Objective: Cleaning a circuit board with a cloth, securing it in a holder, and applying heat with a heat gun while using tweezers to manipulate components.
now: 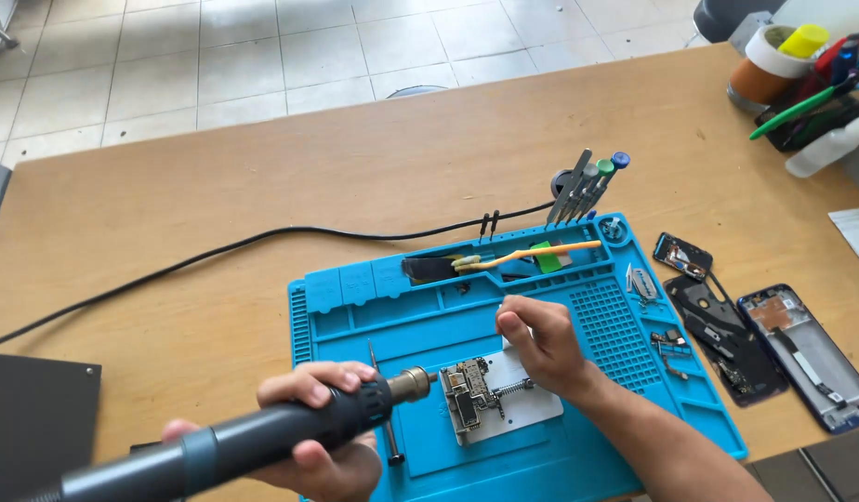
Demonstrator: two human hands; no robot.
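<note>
The left hand (309, 437) is wrapped around the dark grey handle of a hot-air tool (262, 432), fingers closed over the ribbed grip; its brass-coloured nozzle (413, 382) points toward three o'clock and stops just beside the circuit board (467, 398). The right hand (541, 339) is loosely curled above the board at about one o'clock from it, thumb and forefinger pinched together; whether anything lies between them I cannot tell.

The board sits clamped in a small pale metal holder (522, 402) near the middle of the blue silicone mat (429, 316); it looks thin, stiff and light, studded with tiny parts and probably fragile, so the bare edges or the holder seem the safest places to grip (the nozzle is likely hot, so the ribbed handle is the only sound hold on the tool).

The mat is soft, matte and moulded into trays and ridges; at twelve o'clock a recess holds a yellow brush (532, 253), and screwdrivers (588, 181) stand upright at one o'clock. At three o'clock, on the wooden table (169, 214), lies an opened phone (806, 358), glossy and rigid; a black cable (216, 251) runs toward nine o'clock.
</note>
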